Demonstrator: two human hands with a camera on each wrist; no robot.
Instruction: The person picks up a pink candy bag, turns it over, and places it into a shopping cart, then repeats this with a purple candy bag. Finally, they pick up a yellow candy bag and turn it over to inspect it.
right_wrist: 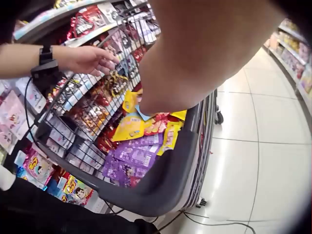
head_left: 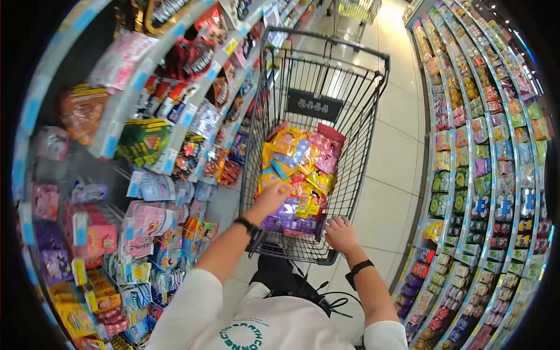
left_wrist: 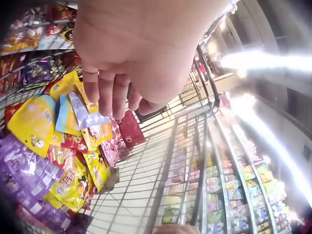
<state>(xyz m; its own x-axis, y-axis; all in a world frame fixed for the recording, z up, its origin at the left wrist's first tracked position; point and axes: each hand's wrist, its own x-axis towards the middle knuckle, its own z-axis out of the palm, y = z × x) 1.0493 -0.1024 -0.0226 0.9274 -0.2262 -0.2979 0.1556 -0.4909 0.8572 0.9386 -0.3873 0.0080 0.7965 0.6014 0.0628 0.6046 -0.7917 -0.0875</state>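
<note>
Left hand (head_left: 274,195), fingers loose and empty, over heaped glossy foil snack packets (head_left: 297,169) in black wire trolley (head_left: 373,116); right hand (head_left: 341,233) grip unclear; careless grab could topple heap.

Tall white shelving (head_left: 175,105) is carrying bright snack bags along the left. A curved rack of coloured packets and tins (head_left: 484,175) is lining the right, and glossy cream floor tiles (head_left: 396,175) are reflecting ceiling light between them.

Head downward; wrists close over cart (head_left: 315,76)
</note>
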